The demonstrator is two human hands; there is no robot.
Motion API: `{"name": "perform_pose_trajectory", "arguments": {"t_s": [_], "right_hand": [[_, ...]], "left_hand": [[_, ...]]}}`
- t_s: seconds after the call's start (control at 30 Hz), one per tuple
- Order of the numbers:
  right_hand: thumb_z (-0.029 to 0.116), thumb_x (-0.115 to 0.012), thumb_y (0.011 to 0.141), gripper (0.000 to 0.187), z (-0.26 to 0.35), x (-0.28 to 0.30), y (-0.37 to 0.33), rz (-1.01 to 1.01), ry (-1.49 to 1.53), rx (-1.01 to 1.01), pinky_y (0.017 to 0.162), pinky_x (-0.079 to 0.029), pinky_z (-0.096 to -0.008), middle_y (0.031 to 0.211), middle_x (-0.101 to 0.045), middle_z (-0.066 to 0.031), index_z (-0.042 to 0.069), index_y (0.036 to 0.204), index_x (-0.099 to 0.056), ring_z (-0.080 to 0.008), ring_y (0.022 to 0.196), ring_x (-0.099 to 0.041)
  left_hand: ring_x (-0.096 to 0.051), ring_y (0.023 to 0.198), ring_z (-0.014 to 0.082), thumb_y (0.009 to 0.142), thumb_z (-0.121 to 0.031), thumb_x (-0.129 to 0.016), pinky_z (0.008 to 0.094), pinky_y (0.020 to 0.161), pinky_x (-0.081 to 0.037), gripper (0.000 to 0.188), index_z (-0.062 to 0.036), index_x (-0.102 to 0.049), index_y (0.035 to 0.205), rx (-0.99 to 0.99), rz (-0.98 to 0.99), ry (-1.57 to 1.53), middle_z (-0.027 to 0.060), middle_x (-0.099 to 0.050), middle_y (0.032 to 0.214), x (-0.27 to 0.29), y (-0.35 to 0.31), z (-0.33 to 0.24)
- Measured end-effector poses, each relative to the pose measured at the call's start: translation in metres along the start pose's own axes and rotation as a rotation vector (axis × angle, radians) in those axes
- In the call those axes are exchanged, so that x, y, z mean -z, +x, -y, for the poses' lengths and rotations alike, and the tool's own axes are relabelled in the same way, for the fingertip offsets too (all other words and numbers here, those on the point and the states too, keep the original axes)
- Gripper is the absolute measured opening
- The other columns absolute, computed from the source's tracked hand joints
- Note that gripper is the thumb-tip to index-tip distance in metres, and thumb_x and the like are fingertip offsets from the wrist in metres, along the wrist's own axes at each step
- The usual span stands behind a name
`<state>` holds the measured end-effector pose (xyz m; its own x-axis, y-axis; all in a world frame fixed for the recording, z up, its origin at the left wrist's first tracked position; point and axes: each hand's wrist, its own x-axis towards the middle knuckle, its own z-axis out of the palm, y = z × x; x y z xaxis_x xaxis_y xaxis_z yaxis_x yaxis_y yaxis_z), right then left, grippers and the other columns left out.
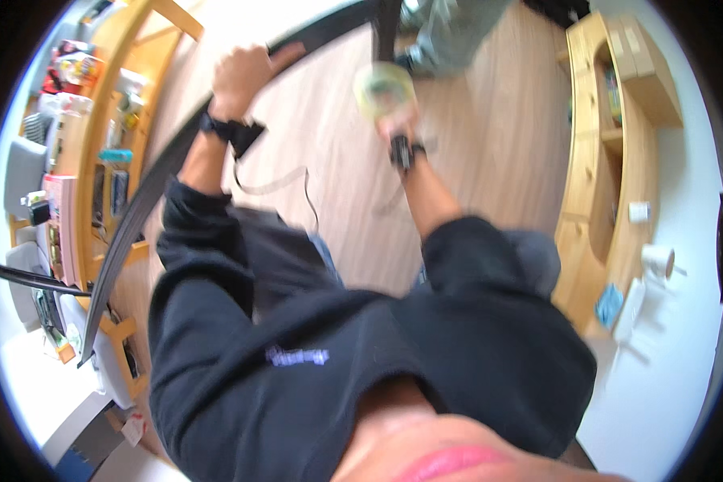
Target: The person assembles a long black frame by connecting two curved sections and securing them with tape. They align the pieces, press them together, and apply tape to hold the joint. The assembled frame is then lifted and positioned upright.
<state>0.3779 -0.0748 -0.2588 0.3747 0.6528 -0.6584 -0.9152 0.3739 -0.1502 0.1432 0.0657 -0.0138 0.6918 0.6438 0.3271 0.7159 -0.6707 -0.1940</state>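
Pale yellow and translucent, a ring-shaped roll of tape [369, 90] sits out ahead of the person, held at its near rim by the right hand [398, 120]; blur hides how far the fingers close, so I cannot tell exactly how they wrap it. The left hand [241, 76] is curled into a fist around a long, narrow black bar [149, 193], its thumb lying along the surface. That bar runs from the top of the view, past the left forearm, down to the lower left, and looks curved through the wide lens. Near its upper end stands a second, shorter-looking black bar [385, 32], just beyond the tape.

Each wrist wears a black strap, and a thin dark cable [307, 189] hangs in a loop below the left one. Both forearms come out of a black long-sleeved sweatshirt [377, 329] with a small pale purple print on the chest. Beneath lies a light brown wood-grain floor [474, 145]. Another person's grey trousers [458, 32] show at the top. To the right is a pale wooden cabinet [582, 177]; to the left, a loaded wooden shelf [96, 120].
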Motion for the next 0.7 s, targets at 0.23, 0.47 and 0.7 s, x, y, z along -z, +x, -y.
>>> {"name": "perform_pose_trajectory", "arguments": {"t_s": [0.23,0.47,0.7], "right_hand": [[0.023,-0.053,0.105,0.037,-0.031,0.082,-0.027,-0.361,-0.123,-0.078,0.094,-0.062,-0.0391,0.124,-0.072,-0.0118,0.005,0.135,-0.067,-0.0247,0.117,-0.07],[0.023,-0.056,0.103,0.038,0.0,0.007,-0.009,0.056,-0.069,-0.091,0.095,-0.061,-0.0381,0.126,-0.073,-0.0113,0.006,0.135,-0.068,-0.0241,0.117,-0.071],[0.023,-0.058,0.101,0.039,-0.03,0.168,-0.04,-0.346,-0.162,-0.113,0.096,-0.061,-0.0372,0.129,-0.074,-0.0107,0.007,0.135,-0.068,-0.0234,0.116,-0.072]], "left_hand": [[-0.039,0.036,0.0084,0.098,-0.088,-0.043,0.0267,0.035,-0.04,0.093,-0.0083,-0.058,0.051,0.085,0.009,0.094,-0.0021,-0.04,0.042,-0.007,-0.004,-0.005],[-0.048,0.032,0.0152,0.105,-0.08,-0.038,0.0323,0.034,-0.035,0.098,-0.0047,-0.062,0.048,0.096,-0.228,0.082,0.0073,-0.047,0.039,-0.012,-0.013,0.008],[-0.036,0.035,0.008,0.108,-0.078,-0.035,0.0253,0.034,-0.029,0.091,-0.0137,-0.052,0.045,0.102,-0.197,0.147,-0.0026,-0.038,0.041,-0.017,-0.013,0.013]]}}
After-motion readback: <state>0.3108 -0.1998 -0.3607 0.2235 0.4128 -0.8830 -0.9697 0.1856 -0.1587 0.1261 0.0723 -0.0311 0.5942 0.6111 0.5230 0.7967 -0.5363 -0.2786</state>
